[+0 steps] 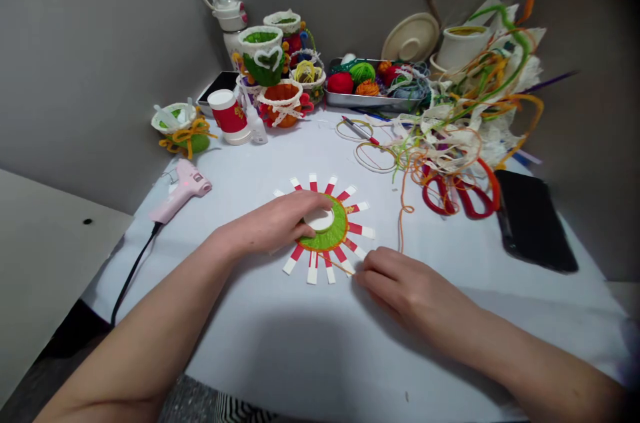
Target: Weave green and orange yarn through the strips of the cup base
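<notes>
A paper cup (pixel 355 228), cut into red and white strips, is splayed flat on the table like a sun. Green weaving (pixel 338 222) rings its white centre, with an orange row along the outer edge. My left hand (pixel 285 216) grips the cup at its centre, thumb and fingers curled about the middle. From the lower edge of the ring a strand of orange yarn (pixel 336 264) runs right to my right hand (pixel 400 280), whose fingertips pinch it. The yarn continues behind that hand toward a tangle. My left hand covers some of the strips on the left.
A pink glue gun (pixel 183 191) with a black cord lies at left. Decorated cups (pixel 263 53), a glue bottle (pixel 256 123) and a tray of yarn balls (pixel 373 101) stand at the back. Red scissors (pixel 463 200), tangled yarn (pixel 450 130) and a black phone (pixel 537 220) lie right.
</notes>
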`<state>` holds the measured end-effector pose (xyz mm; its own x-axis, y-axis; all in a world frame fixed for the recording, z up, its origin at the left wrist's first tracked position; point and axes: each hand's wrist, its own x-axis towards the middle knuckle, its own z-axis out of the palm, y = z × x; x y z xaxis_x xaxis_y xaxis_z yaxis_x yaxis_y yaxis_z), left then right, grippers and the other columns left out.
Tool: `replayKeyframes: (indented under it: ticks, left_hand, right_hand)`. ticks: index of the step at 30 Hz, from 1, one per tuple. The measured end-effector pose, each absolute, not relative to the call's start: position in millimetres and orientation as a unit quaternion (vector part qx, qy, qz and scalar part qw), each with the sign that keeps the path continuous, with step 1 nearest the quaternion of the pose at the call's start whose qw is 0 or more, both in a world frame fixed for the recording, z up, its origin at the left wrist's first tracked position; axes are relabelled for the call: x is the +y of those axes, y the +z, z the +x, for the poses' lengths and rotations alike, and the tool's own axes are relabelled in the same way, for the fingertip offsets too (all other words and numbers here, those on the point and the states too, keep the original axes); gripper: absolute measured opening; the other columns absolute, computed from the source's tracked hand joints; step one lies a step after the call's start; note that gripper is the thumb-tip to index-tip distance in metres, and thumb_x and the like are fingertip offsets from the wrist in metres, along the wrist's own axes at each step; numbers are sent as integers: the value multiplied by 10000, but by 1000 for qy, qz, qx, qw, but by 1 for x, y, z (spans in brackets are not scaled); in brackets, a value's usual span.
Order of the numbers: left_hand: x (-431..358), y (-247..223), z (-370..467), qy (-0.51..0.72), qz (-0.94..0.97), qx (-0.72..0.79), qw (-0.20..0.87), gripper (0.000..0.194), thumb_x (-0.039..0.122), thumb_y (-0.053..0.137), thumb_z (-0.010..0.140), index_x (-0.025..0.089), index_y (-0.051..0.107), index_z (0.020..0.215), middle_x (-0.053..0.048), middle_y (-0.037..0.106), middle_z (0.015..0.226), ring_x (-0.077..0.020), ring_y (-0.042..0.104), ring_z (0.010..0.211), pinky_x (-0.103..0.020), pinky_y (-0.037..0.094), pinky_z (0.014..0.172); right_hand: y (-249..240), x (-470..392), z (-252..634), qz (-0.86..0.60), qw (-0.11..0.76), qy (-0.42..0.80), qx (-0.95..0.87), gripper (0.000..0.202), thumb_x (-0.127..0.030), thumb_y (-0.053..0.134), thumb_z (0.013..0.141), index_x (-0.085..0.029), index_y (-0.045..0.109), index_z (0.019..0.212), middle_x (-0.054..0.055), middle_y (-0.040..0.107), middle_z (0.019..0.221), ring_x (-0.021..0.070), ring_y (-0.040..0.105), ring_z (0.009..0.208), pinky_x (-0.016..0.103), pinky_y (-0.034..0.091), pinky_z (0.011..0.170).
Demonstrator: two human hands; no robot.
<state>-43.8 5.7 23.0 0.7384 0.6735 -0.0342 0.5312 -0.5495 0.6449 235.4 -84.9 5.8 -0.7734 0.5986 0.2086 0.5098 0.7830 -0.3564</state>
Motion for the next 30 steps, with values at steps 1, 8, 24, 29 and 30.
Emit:
replayKeyframes:
  ticks: [1,8,24,29,30]
  left_hand:
    - [6,23,-44,109,873,346,327,450,60,627,938,214,572,1357,-112,658,1412,-262,639,1260,-413,516,1073]
    - [5,27,-42,107,872,345,331,447,52,647,923,213,589,1336,-104,678,1362,-259,648,1230,-405,514,1057]
    - [6,25,-43,113,886,317,318,440,62,611,909,212,572,1320,-114,670,1377,-268,642,1234,-422,524,1052]
    - [1,27,-39,134,893,295,313,376,129,615,920,217,561,1282,-126,609,1429,-276,601,1303,-446,505,1100]
    - [0,26,-38,142,891,300,308,363,168,647,922,214,561,1272,-139,567,1468,-288,568,1351,-456,491,1124]
  right_hand:
    - [6,-86,235,-293,150,143,-933,329,-91,416,1065,-121,705,912,87,625,858,191,548,750,313,462,648]
    - [5,-88,236,-300,138,161,-930,305,-88,437,1057,-131,692,894,88,634,868,189,562,746,306,474,652]
    - [-18,-53,230,-474,262,156,-826,142,-144,582,1009,-182,699,937,48,670,879,194,632,799,323,476,715]
    - [-20,-53,229,-475,266,166,-822,135,-150,575,1005,-186,675,921,40,658,868,192,620,795,322,467,716]
    - [-20,-53,229,-475,266,168,-822,134,-147,576,1003,-186,672,919,39,656,866,192,618,793,322,466,714]
